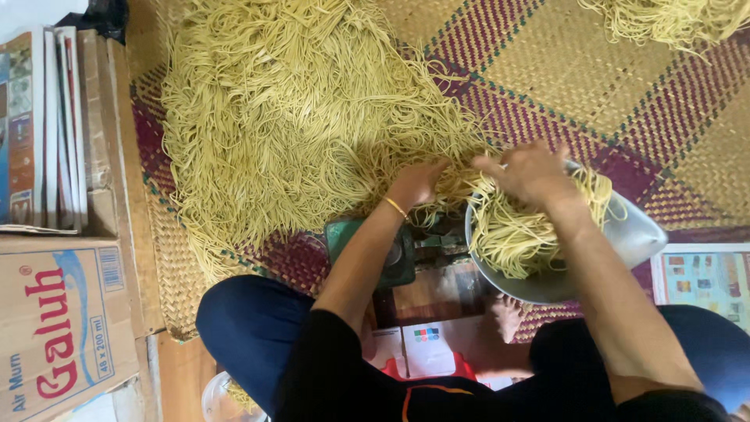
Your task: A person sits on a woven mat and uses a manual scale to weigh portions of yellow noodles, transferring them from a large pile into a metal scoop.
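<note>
1. Looking down from the head view, a person sits cross-legged on a woven mat (547, 70) with a big heap of yellow noodles (297, 117) spread in front of them.
2. Left hand (416, 184), with a thin bracelet at the wrist, lies at the near edge of the heap, fingers curled into the strands; how tightly they close on them cannot be told.
3. Right hand (531, 173) is over a metal bowl (641, 234), fingers bent down and gathering a bunch of noodles at the bowl's far rim.
4. That bowl is partly full of noodles and rests tilted on a green scale (367, 250), just beside the person's knees.
5. Cardboard boxes (62, 320) and stacked papers stand to the left; a second small noodle pile (672, 19) lies at the top right.
6. Risks, as a judgement: the tilted bowl could slide off the scale if pressed at one side, and tangled strands bridging heap and bowl could drag extra noodles along or snap.
</note>
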